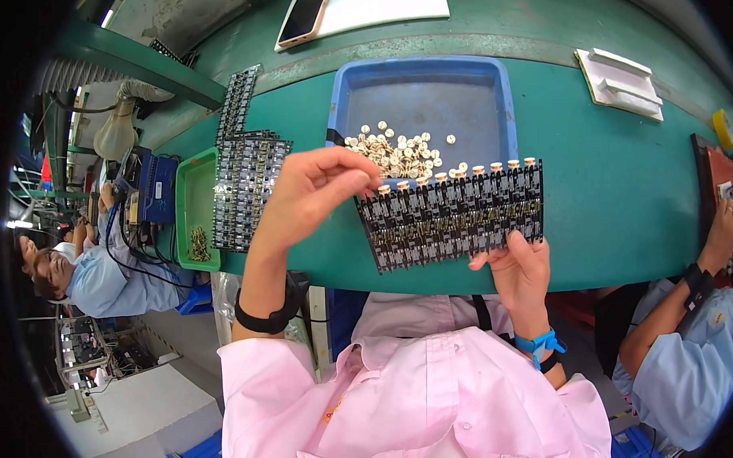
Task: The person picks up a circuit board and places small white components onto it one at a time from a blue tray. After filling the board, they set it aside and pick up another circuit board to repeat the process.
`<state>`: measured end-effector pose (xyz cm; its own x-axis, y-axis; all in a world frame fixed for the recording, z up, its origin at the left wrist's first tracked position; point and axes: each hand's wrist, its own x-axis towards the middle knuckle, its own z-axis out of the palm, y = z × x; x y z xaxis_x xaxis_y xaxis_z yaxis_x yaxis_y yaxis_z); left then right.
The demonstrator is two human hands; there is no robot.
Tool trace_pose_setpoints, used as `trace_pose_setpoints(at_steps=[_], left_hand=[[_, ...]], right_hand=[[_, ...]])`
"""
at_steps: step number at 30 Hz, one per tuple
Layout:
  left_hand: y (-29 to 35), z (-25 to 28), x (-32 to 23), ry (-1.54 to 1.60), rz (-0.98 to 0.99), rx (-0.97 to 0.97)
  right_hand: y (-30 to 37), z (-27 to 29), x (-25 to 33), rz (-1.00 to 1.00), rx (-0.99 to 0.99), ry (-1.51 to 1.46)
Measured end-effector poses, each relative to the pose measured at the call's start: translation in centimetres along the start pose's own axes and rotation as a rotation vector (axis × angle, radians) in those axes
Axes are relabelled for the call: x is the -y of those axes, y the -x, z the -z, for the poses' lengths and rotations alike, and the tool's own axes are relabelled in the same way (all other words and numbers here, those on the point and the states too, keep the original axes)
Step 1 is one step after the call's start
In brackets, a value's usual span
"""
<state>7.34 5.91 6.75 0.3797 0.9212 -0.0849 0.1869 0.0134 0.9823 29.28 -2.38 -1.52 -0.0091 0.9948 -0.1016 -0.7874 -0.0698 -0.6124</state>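
A black panel of joined small circuit boards point(456, 220) is tilted over the table's near edge. My right hand point(522, 271) grips its lower right edge between thumb and fingers. Along the panel's upper edge stands a row of small round cream-and-copper discs point(441, 177). My left hand point(311, 196) is closed in a pinch at the panel's upper left corner, beside the leftmost disc. Whatever lies between those fingertips is hidden. Just beyond, a blue tray point(425, 63) bears a heap of loose discs point(397, 156) like those on the panel.
More circuit-board panels point(247, 184) lie stacked at the left, next to a green bin point(192, 174) with small brass-coloured parts. A phone point(304, 15) rests on a white sheet at the back. A white block point(619, 83) sits back right. Co-workers sit on both sides.
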Motion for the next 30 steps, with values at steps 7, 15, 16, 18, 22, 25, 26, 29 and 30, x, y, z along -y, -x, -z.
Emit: trace_pose_setpoints(at_steps=[7, 15, 16, 18, 22, 25, 26, 29, 30], left_hand=[[-5.7, 1.9, 0.8, -0.984, -0.137, -0.085], [-8.5, 1.1, 3.9, -1.205, -0.258, 0.005], [-8.1, 1.2, 3.4, -1.212, -0.297, 0.001], [-8.0, 0.8, 2.9, -1.205, -0.29, -0.04], [-7.2, -0.4, 1.4, -0.831, -0.295, -0.056], [-5.7, -0.6, 0.3, -0.817, -0.365, -0.057], [-5.3, -0.7, 0.1, -0.804, -0.394, -0.061], [-2.6, -0.1, -0.7, -0.743, -0.356, -0.108], [-2.1, 0.0, -0.6, -0.707, -0.33, -0.139]], right_hand=[[0.0, 0.3, -0.1, -0.001, 0.054, -0.025], [-0.5, 1.2, -1.4, -0.094, 0.036, -0.082], [-0.5, 0.6, -1.0, -0.085, 0.039, -0.111], [-0.4, 0.6, -0.4, -0.039, 0.031, -0.15], [0.0, 1.1, -0.3, -0.065, 0.136, -0.167], [0.3, 1.2, 0.2, -0.055, 0.13, -0.155], [0.2, 1.3, 0.3, -0.044, 0.124, -0.158], [0.2, 0.9, 0.3, -0.082, 0.132, -0.201], [0.1, 0.8, 0.1, -0.089, 0.132, -0.203]])
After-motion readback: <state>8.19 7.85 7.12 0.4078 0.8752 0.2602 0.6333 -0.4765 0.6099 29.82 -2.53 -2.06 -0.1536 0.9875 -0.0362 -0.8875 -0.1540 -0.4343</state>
